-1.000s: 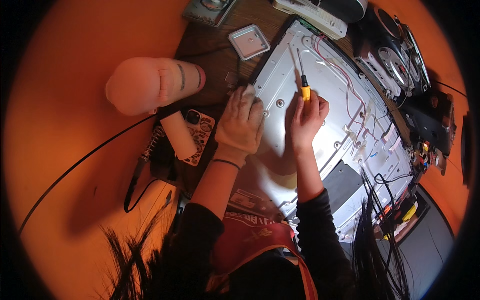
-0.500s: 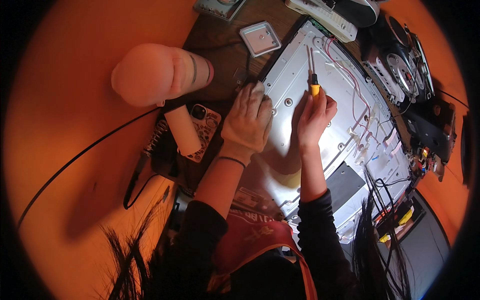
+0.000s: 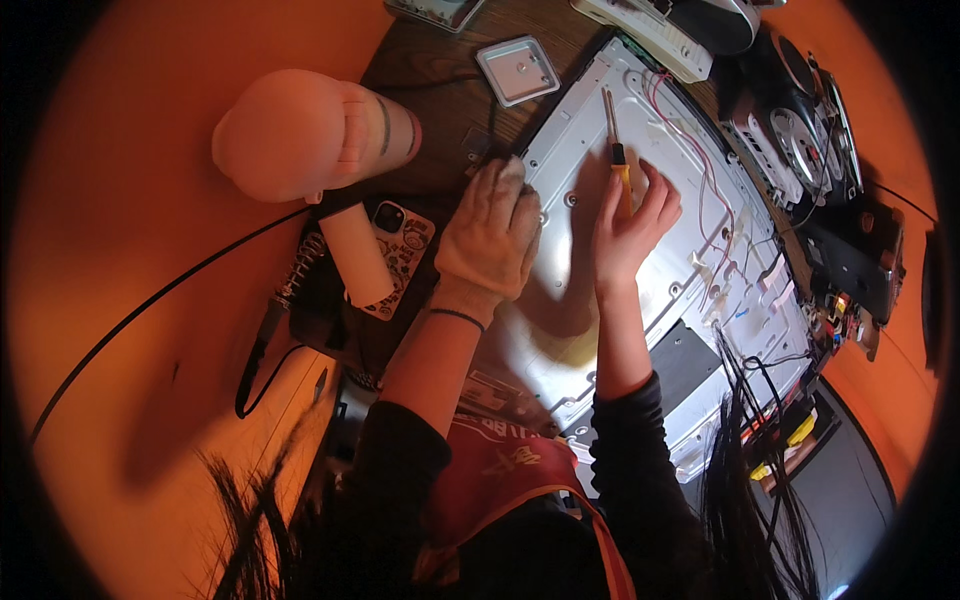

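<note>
A large silver metal panel [image 3: 560,125] lies before me, with screws, raised ridges and thin red wires [image 3: 705,170] across it. My left hand [image 3: 490,235], in a dirty light glove, rests flat over the panel's left edge with nothing visible in it. Bare and open, my right hand [image 3: 635,235] is over the middle of the panel, fingers apart around a screwdriver [image 3: 620,180]. Its yellow handle sits loosely between thumb and fingers. The shaft points away from me and appears to lie on the metal.
A small square metal tray [image 3: 518,70] sits beyond the panel. On the left are a mannequin head [image 3: 290,137], a white roll [image 3: 356,255], a phone [image 3: 402,240] and a soldering iron stand [image 3: 300,270]. Dismantled electronics [image 3: 800,130] crowd the right; dark cables [image 3: 750,370] lie near.
My right hand's fingers have spread from their grip on the screwdriver, whose shaft has come down close to its shadow on the panel. My left hand stays at the edge.
</note>
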Available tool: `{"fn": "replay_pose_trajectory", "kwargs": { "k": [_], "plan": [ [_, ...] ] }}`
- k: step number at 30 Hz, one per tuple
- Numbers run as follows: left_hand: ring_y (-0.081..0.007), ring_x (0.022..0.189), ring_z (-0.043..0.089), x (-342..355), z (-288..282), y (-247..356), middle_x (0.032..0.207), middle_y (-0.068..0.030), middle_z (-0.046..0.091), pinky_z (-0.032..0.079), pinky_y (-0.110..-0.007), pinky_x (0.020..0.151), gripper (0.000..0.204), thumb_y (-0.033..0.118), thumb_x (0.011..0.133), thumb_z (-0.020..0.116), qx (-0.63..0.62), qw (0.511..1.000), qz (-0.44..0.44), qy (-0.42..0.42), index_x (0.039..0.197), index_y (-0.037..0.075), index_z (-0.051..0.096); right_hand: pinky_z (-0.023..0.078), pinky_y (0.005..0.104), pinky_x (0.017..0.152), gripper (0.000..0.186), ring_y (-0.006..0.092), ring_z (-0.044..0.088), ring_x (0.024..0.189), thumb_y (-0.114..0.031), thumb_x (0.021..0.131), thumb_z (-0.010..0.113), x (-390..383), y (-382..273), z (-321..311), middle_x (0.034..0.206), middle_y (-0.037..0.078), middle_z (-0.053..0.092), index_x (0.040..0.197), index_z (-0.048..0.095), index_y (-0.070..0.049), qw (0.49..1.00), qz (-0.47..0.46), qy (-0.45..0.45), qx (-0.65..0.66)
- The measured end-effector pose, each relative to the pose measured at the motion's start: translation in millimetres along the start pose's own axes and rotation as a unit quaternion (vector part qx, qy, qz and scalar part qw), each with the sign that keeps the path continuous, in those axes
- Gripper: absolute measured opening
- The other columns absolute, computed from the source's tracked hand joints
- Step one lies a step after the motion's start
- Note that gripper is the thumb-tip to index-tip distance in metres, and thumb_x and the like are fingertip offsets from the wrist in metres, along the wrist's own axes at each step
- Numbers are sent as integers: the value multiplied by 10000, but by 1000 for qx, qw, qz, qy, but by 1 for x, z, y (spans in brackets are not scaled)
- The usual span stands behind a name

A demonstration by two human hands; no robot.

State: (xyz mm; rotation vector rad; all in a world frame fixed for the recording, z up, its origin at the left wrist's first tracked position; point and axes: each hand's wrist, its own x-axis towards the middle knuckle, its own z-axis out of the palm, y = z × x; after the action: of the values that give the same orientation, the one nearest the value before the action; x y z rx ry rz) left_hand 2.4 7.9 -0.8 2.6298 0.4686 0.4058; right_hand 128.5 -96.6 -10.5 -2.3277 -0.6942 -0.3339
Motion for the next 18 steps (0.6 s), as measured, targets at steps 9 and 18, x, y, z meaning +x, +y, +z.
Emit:
{"fn": "replay_pose_trajectory", "kwargs": {
  "k": [9, 18],
  "plan": [
    [-425, 1190, 446, 1, 1, 0, 1258, -216, 464, 388, -494, 1034, 272, 171, 822, 572, -3, 1000, 8, 20, 1039, 11, 540, 378, 415, 824, 98, 289, 521, 927, -161, 791, 663, 67, -28, 65, 926, 66, 601, 864, 705, -111, 994, -68, -79, -37],
    [-430, 1182, 456, 2, 0, 4, 1190, -207, 480, 407, -492, 1016, 230, 170, 824, 586, -3, 1000, -12, -4, 1001, 31, 537, 325, 448, 847, 121, 278, 531, 988, -75, 700, 626, 83, -48, 89, 949, 89, 630, 774, 720, -96, 962, -48, -180, -201]
  ]
}}
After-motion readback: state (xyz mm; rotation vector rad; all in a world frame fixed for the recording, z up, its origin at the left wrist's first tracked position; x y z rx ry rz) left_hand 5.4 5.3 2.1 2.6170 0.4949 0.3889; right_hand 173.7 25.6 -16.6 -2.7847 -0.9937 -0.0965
